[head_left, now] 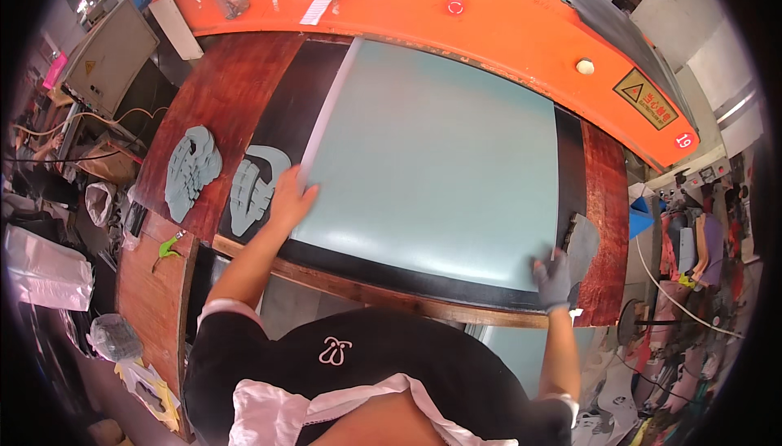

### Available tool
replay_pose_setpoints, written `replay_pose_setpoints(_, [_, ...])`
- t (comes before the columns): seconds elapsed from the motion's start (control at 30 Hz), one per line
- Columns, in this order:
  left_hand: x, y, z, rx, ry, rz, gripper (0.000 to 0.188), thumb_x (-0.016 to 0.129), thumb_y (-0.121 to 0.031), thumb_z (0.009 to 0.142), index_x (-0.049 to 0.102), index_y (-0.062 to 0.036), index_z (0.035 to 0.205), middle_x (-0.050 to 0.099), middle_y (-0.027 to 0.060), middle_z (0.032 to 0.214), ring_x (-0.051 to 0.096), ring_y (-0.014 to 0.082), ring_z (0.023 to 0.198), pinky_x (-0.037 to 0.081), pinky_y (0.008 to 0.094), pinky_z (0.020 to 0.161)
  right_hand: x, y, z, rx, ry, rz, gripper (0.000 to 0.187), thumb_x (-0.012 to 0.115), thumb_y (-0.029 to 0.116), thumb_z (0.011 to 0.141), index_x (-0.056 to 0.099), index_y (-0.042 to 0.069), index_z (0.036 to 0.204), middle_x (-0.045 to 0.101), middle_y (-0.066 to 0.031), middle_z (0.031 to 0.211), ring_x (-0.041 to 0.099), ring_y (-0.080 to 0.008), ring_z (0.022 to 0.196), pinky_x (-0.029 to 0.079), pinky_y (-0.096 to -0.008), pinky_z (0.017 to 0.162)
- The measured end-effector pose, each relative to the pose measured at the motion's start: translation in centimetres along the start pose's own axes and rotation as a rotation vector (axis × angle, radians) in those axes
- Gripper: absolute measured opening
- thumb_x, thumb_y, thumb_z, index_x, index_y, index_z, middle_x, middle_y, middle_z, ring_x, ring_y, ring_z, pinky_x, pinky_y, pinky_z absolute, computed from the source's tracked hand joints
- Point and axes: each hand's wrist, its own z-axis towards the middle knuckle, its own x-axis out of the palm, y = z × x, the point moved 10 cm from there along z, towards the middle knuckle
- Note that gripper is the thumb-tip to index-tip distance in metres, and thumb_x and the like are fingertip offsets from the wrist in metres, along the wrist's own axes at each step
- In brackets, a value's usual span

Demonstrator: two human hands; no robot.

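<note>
A large pale grey-green sheet (440,169) lies over a black board (358,263). My bare left hand (292,200) rests at the sheet's left edge, thumb and fingers apart. At the lower right corner is my right hand (554,281), in a grey glove; its thumb and fingertips are spread at the sheet's edge. Just right of it lies a grey, curved flat piece (583,244) with a dark rim. Beside my left hand are slotted grey-green cut pieces (251,193) inside a curved offcut. Farther left sits a stack of similar pieces (193,171).
An orange machine beam (391,4) spans the far side, with a red button (454,5) on it. Red-brown wooden boards (236,71) flank the black board. A green-handled tool (169,246) lies on a lower wooden table (155,291). Colourful material pieces (696,250) hang at right.
</note>
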Motion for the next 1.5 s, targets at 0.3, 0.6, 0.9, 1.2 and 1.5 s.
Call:
replay_pose_setpoints(0.3, [2.0,5.3,-7.7,-0.571,0.460,-0.588,0.033,0.057,-0.029,0.089,0.047,-0.0045,0.069,0.049,0.0050,0.057,0.044,0.0177,0.045,0.036,0.0329,0.041,4.6,-9.5,-4.7,0.674,0.199,0.710,0.028,0.056,0.028,0.088,0.057,0.001,0.095,0.060,-0.0039,0.076,0.050,-0.0116,0.047,0.042,-0.0236,0.039])
replay_pose_setpoints(0.6, [0.3,-0.2,3.1,-0.033,0.111,0.136,0.032,0.054,-0.035,0.088,0.055,-0.0041,0.082,0.062,0.0200,0.078,0.059,0.0406,0.077,0.045,0.0495,0.065,2.6,-4.4,8.2,0.248,-0.036,0.125,0.028,0.059,0.026,0.086,0.060,0.000,0.098,0.060,-0.0115,0.072,0.056,-0.0174,0.068,0.045,-0.0337,0.064])
replay_pose_setpoints(0.9, [2.1,1.7,2.8,-0.061,0.183,0.220,0.036,0.054,-0.041,0.089,0.054,-0.0058,0.085,0.062,0.0184,0.074,0.059,0.0408,0.074,0.045,0.0495,0.066,4.2,-6.7,8.6,0.223,-0.073,0.147,0.030,0.060,0.029,0.085,0.062,0.000,0.091,0.062,-0.0138,0.079,0.059,-0.0235,0.074,0.046,-0.0362,0.069])
replay_pose_setpoints(1.2, [1.8,3.0,5.9,-0.209,0.099,-0.332,0.049,0.060,-0.027,0.089,0.044,-0.0035,0.129,0.049,0.0154,0.126,0.052,0.0247,0.110,0.042,0.0346,0.093,5.3,-8.0,9.6,0.341,-0.129,0.188,0.058,0.065,0.035,0.080,0.050,-0.007,0.117,0.056,-0.0204,0.115,0.056,-0.0301,0.106,0.043,-0.0348,0.091])
replay_pose_setpoints(1.5, [5.6,4.6,5.4,-0.471,0.203,-1.394,0.052,0.040,-0.032,0.097,0.034,-0.0006,0.137,0.032,0.0137,0.145,0.027,0.0241,0.135,0.019,0.0371,0.113,5.1,-7.7,8.2,0.576,-0.153,0.464,0.043,0.063,0.034,0.082,0.060,-0.006,0.097,0.064,-0.0074,0.091,0.056,-0.0145,0.085,0.044,-0.0276,0.078])
